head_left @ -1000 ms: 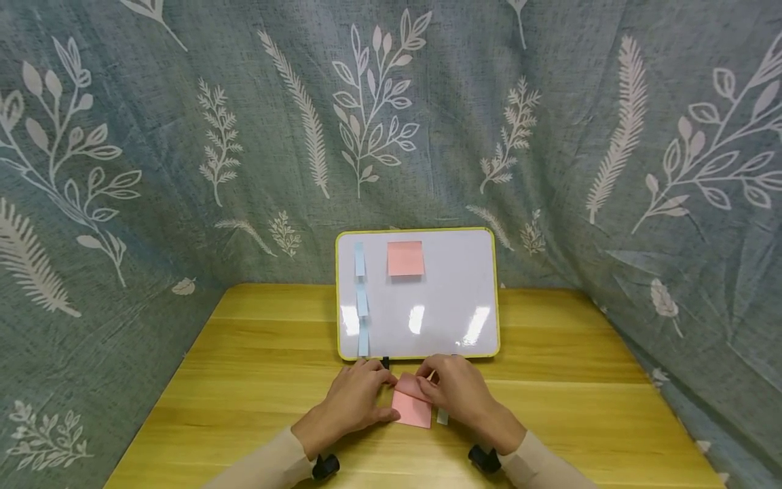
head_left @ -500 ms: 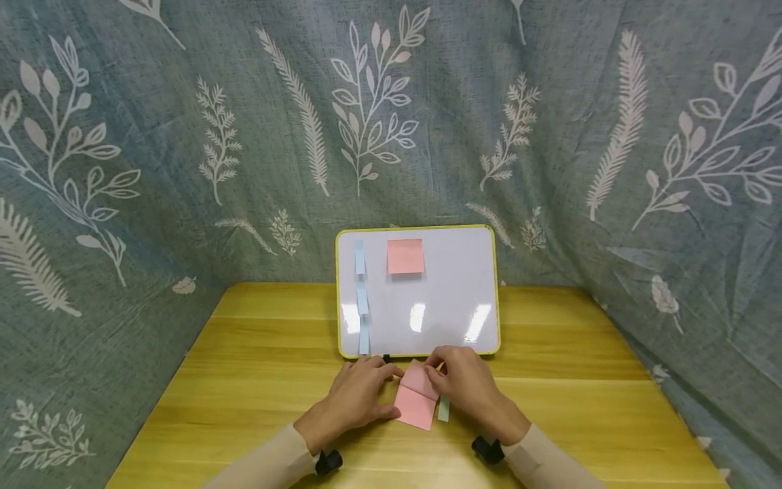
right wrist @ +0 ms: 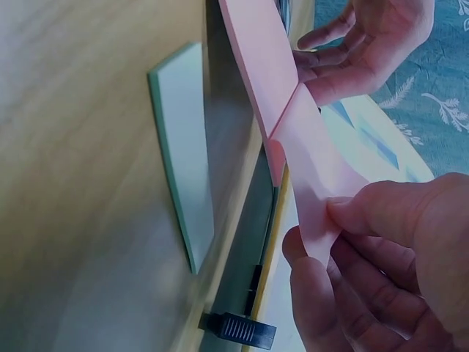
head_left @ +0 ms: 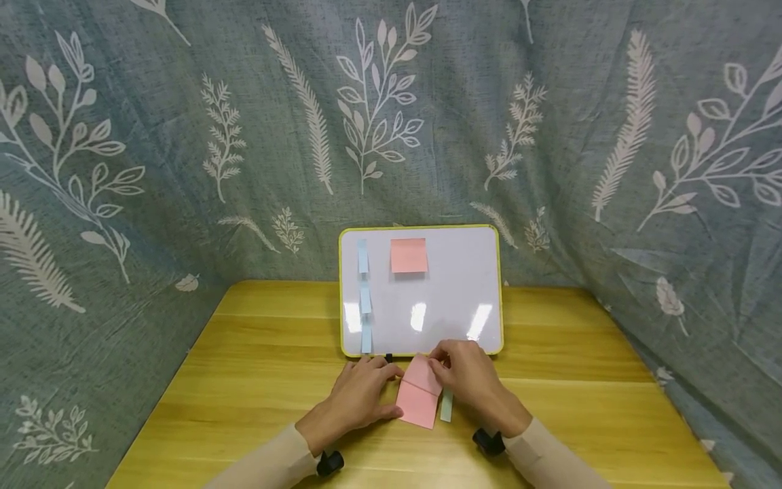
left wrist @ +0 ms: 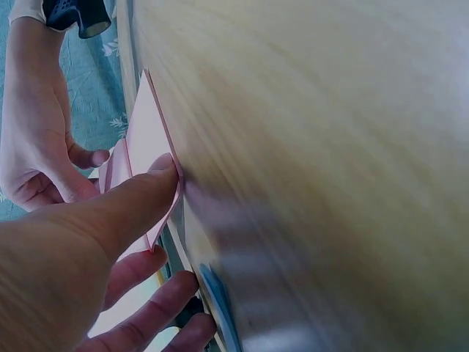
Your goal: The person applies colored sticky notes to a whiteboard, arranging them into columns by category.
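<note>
In the head view a pad of pink sticky notes (head_left: 417, 409) lies on the table before the whiteboard. My left hand (head_left: 359, 395) holds it from the left; in the left wrist view the thumb (left wrist: 150, 187) is against one edge and a fingertip touches a corner. My right hand (head_left: 469, 373) pinches the top pink sticky note (right wrist: 315, 176) between thumb and fingers. That note is bent up and away from the pad, its near side still joined to it. Just right of the pad lies a pale green strip-note pad (right wrist: 183, 154).
A yellow-rimmed whiteboard (head_left: 458, 285) stands behind the hands, bearing a pink note (head_left: 408, 255) and a column of blue strips (head_left: 364, 297). A blue pad (left wrist: 220, 312) lies by my left fingers. Black clip-like feet (right wrist: 242, 330) stick out below the board. Patterned cloth (head_left: 391, 136) hangs behind.
My right hand has drawn the top note upward and toward the board, so more of the pad beneath shows. The pad has turned slightly and shifted right. My left hand stays beside it.
</note>
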A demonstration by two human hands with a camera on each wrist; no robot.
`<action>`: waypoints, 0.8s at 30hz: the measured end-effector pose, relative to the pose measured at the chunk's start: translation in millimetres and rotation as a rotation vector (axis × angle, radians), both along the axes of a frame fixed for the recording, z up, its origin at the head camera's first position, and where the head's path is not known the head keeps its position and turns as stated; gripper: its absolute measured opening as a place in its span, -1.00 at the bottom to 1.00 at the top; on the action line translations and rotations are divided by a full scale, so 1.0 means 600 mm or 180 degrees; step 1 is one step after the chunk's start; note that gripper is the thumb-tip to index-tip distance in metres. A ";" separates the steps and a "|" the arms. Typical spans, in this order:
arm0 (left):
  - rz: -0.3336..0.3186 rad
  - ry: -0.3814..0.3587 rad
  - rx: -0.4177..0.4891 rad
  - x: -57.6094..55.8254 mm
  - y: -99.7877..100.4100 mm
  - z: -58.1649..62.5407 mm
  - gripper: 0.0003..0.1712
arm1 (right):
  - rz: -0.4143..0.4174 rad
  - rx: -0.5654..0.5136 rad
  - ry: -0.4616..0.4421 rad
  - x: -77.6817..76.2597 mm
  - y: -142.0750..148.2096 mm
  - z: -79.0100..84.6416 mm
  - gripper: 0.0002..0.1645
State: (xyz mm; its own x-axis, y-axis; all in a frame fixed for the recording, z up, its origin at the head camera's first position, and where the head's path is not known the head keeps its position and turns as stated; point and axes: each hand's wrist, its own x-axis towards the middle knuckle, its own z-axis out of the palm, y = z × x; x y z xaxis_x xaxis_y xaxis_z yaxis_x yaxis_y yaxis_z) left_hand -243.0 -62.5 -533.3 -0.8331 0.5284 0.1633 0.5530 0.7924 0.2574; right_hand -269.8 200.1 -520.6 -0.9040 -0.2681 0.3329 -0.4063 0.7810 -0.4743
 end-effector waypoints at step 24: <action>0.0152 0.0056 -0.0139 0.004 0.002 -0.002 -0.26 | -0.0286 -0.0286 -0.0002 -0.013 0.017 0.027 -0.93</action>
